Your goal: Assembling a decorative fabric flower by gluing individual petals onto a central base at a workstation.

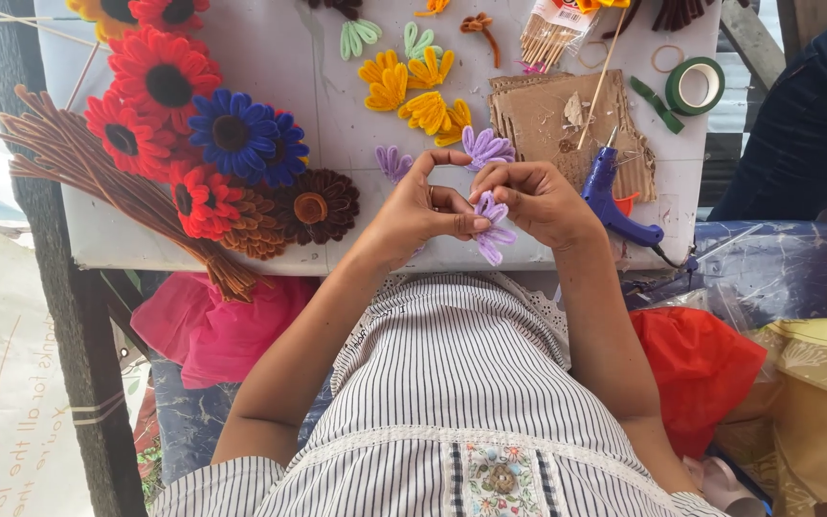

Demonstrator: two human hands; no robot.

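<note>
Both my hands meet over the near edge of a white board (pixel 270 57). My left hand (pixel 423 206) and my right hand (pixel 533 196) pinch the same small purple pipe-cleaner flower (pixel 493 228), whose looped petals stick out below my fingers. More purple petal loops (pixel 486 146) lie on the board just beyond my fingers, and another purple piece (pixel 394 163) sits to their left. A blue glue gun (pixel 610 196) lies right beside my right hand.
Finished red, blue and brown pipe-cleaner flowers (pixel 208 134) with a bundle of brown stems (pixel 98 168) fill the board's left. Yellow petal pieces (pixel 413 86), cardboard (pixel 567 120), a green tape roll (pixel 696 84) and skewers (pixel 547 33) lie farther back. Red cloth (pixel 701 369) sits at right.
</note>
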